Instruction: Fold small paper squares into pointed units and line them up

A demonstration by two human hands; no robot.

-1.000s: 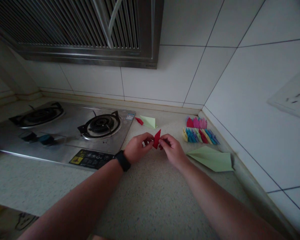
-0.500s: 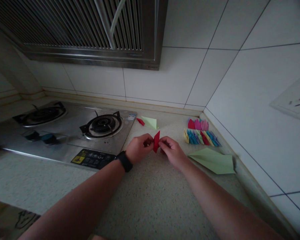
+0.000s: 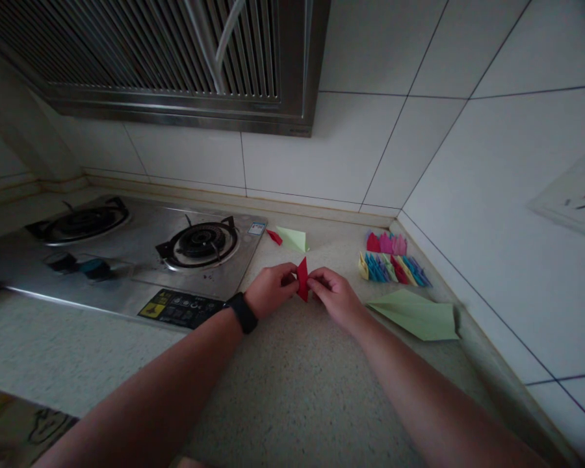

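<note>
Left hand [image 3: 273, 290] and right hand [image 3: 336, 298] pinch opposite sides of small, pointed red folded-paper piece [image 3: 303, 278] over speckled pale countertop [image 3: 277, 383]. Pointed pale-green folded paper [image 3: 416, 314] lies right.

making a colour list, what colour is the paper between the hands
The paper is red; head view shows it.

The paper [image 3: 302, 281] is small, bright red and folded to a slim, pointed shape. It stands near upright, a little off the view's centre toward six o'clock, one sharp tip toward twelve and the other toward six. Fingers pinch it at its nine and three o'clock sides. Its finer creases are too small to make out.
</note>
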